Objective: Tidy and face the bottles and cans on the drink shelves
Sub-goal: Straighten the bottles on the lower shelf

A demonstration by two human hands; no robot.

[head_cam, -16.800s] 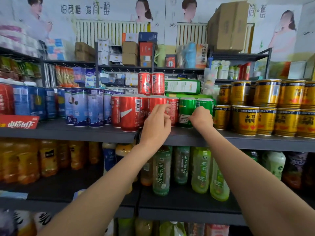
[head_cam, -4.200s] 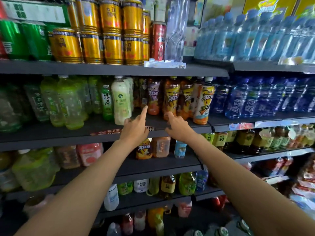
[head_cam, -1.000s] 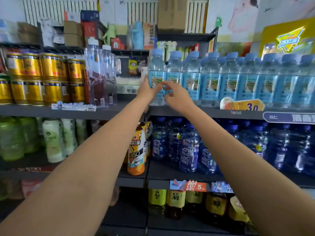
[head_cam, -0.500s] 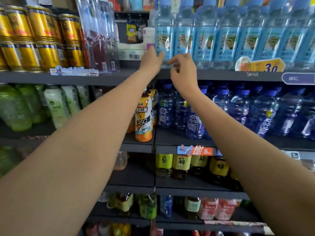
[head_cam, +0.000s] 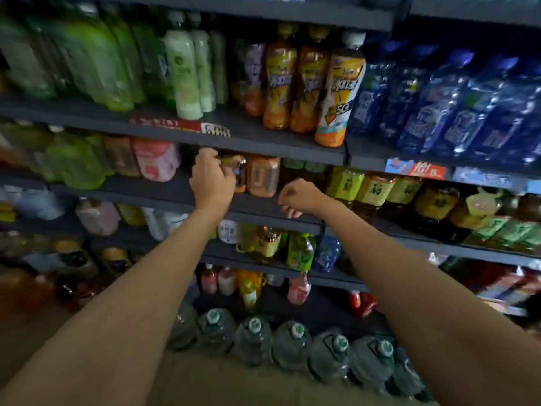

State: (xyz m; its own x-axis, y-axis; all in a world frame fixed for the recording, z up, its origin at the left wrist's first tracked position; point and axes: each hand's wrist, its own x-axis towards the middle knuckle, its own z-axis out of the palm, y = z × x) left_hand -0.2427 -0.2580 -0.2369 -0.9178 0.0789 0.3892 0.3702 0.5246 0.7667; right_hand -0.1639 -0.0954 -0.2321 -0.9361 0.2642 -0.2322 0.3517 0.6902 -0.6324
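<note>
My left hand (head_cam: 211, 179) reaches into a middle shelf and closes around a small dark bottle with a yellow label (head_cam: 236, 171). Right beside that bottle stands an orange drink bottle (head_cam: 263, 176). My right hand (head_cam: 297, 197) hovers at the front edge of the same shelf (head_cam: 164, 194), fingers loosely curled with nothing in them. One level up, iced tea bottles (head_cam: 339, 92) with orange and yellow labels stand in a row. The picture is blurred by motion.
Green tea bottles (head_cam: 96, 63) fill the upper left and blue water bottles (head_cam: 456, 106) the upper right. Yellow-labelled tea bottles (head_cam: 374, 191) stand to the right of my hands. Large water jugs (head_cam: 254, 341) line the floor below. A red price tag (head_cam: 427, 170) hangs on a shelf edge.
Both hands have dropped from the water bottles on the top shelf to a shelf two levels lower. My view has tilted down, and my left hand has closed on a small bottle.
</note>
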